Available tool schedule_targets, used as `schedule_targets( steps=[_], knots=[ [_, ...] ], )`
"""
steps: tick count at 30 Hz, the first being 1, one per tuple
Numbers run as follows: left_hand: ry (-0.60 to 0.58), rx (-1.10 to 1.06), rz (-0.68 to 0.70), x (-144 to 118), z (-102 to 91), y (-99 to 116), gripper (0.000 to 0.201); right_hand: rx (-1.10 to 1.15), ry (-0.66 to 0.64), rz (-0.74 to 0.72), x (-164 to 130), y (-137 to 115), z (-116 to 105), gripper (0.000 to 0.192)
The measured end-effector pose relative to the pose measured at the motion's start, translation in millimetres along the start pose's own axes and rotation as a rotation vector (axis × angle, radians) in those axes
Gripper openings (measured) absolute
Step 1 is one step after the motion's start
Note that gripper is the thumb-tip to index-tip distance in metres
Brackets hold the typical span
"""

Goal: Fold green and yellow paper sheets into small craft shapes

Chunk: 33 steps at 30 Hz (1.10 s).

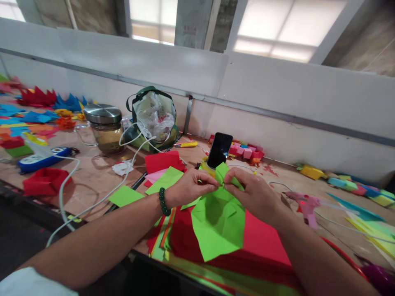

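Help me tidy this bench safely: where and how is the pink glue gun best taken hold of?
I'd grip the pink glue gun by its handle, coming from the near side: the handle points that way, while the barrel lies crosswise with its nozzle end to the left.

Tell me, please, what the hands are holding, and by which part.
The left hand and right hand pinch the folded green paper near its far end.

At centre, fingers (207, 178) partly hide the green paper (219, 234). Top-centre lettering (189, 29) is illegibly small. The lower-right corner crops a purple object (378, 275).
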<state>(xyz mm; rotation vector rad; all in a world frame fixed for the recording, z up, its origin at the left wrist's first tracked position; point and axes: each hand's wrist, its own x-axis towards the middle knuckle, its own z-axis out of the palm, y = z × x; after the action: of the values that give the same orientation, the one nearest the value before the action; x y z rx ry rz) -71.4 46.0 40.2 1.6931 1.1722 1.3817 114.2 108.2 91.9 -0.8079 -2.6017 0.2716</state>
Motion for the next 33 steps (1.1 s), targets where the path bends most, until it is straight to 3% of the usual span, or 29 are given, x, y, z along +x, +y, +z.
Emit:
schedule_targets(
  steps=[10, 19, 26, 28, 30, 32, 33],
  knots=[
    [0.009, -0.006, -0.01, -1.1, 1.2, -1.5, 0.012, 0.039, -0.046, -0.117, 0.0, -3.5, -4.0, 0.02],
    [0.002, -0.05, -0.024, -2.2, 2.6, 6.3, 0.006, 0.07, -0.047, -0.055, -1.6, -6.4, -3.1, 0.009],
    [0.009, -0.03, -0.013, -4.2, 5.6, 9.1, 0.005, 0.109, -0.025, -0.052, -1.4, -3.3, 1.7, 0.015],
    [0.063, -0.046, -0.02, -5.3, 6.7, 10.0, 0.012, 0.153, -0.017, -0.071, -1.3, -4.0, 0.3, 0.017],
    [0.088, -0.098, -0.089, -5.7, 7.4, 10.2, 0.034, 0.195, 0.008, -0.092, -1.3, -4.8, -1.3, 0.016],
    [-0.002, -0.211, -0.204, -5.2, 7.8, 9.4, 0.051, 0.216, 0.034, -0.094, -1.5, -5.4, -2.4, 0.014],
    [-0.079, -0.28, -0.254, -4.7, 8.1, 8.8, 0.05, 0.217, 0.041, -0.089, -1.5, -5.7, -2.8, 0.014]
  ],
)
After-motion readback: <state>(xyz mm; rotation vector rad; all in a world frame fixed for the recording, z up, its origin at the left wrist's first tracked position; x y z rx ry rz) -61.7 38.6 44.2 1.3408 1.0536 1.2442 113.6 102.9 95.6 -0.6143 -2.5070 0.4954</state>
